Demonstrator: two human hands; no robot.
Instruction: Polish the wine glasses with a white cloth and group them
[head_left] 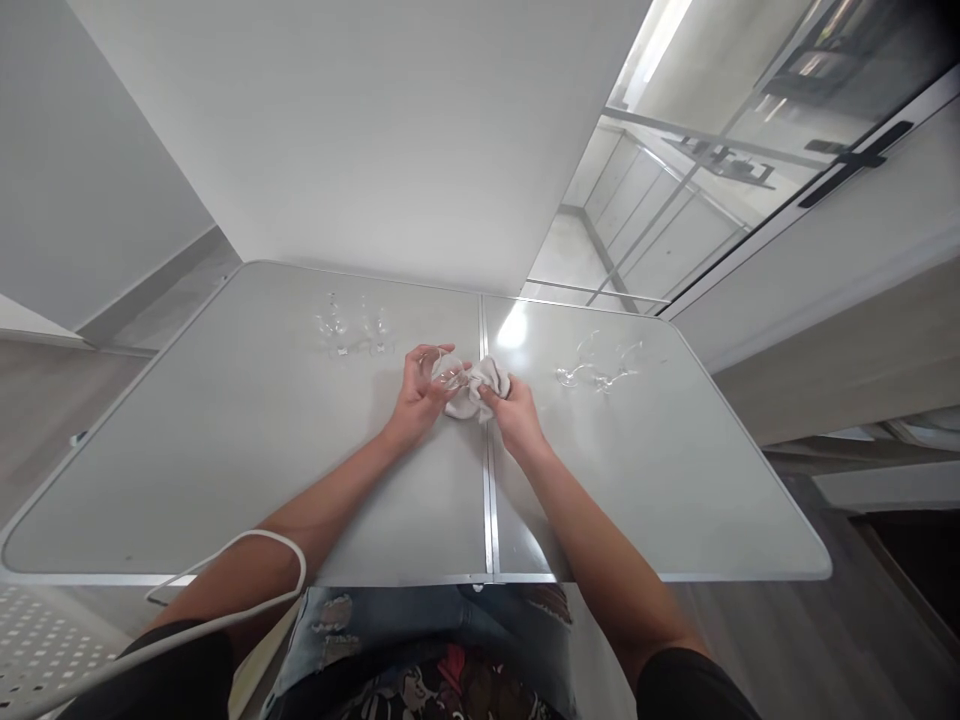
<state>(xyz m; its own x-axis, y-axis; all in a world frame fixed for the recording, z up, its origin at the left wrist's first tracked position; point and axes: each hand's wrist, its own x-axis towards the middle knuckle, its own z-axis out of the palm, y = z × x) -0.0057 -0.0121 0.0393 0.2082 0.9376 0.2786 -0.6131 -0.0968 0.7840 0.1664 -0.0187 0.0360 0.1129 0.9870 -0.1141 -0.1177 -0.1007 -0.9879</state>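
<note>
My left hand is closed around the bowl of a clear stemmed glass, held above the middle of the table. A crumpled white cloth is gripped in my right hand and wraps the stem end of that glass, hiding its foot. Part of the cloth also hangs below the glass, between both hands. To the left, two clear glasses stand close together on the table. Two more stemmed glasses are on the right side; their outlines are faint.
The pale folding table has a metal seam down its middle and a metal edge. A white panel rises behind it. Glass doors are at the right. A white cable loops over my left forearm.
</note>
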